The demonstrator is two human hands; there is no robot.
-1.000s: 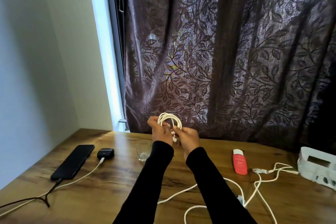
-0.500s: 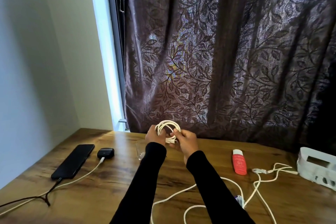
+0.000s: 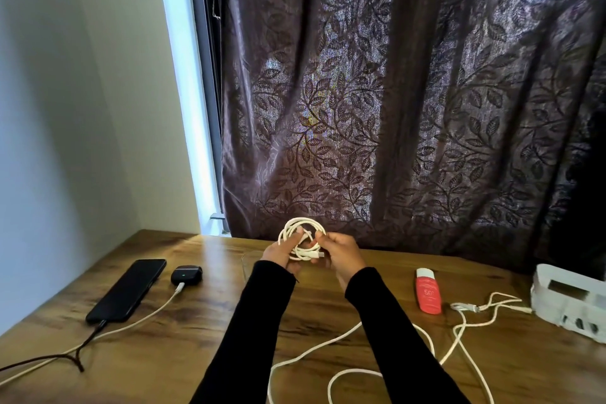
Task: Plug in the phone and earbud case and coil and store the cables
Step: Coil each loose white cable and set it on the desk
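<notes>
White coiled cable [image 3: 301,239] held above the far middle of the wooden table [image 3: 203,331], gripped from both sides; left hand [image 3: 281,251] has fingers curled through and round the coil's left half; right hand [image 3: 342,254] pinches the coil's right side, with the plug end poking out between the two hands; both sleeves black; well to the left of the grip, black phone [image 3: 128,290] lies flat with a dark cable in its near end; just beside it, black earbud case [image 3: 186,274] with a white cable plugged in, small light showing; below and right of the grip, loose white cables [image 3: 459,338] sprawl on the table; red tube [image 3: 428,295] and white box [image 3: 572,300] lie further right
</notes>
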